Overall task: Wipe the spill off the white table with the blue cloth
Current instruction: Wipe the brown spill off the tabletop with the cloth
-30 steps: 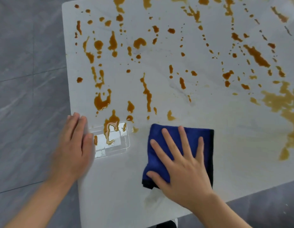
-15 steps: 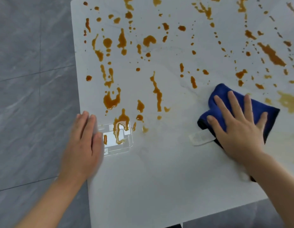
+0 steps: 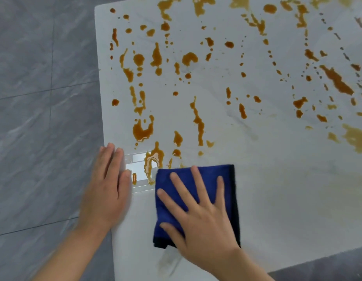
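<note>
Right hand pressing blue cloth on spill-covered white surface
Head view: right hand (image 3: 204, 218) flat, fingers spread wide on blue cloth (image 3: 182, 183), lower centre of frame; left hand (image 3: 107, 189) flat, open on surface (image 3: 277, 179) edge, lower left; brown spill (image 3: 142, 129) across upper frame

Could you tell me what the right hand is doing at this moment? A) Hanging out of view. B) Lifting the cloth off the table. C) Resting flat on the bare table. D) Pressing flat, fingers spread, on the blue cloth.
D: the right hand lies open, fingers spread, on the blue cloth, which rests on the white table.
</note>
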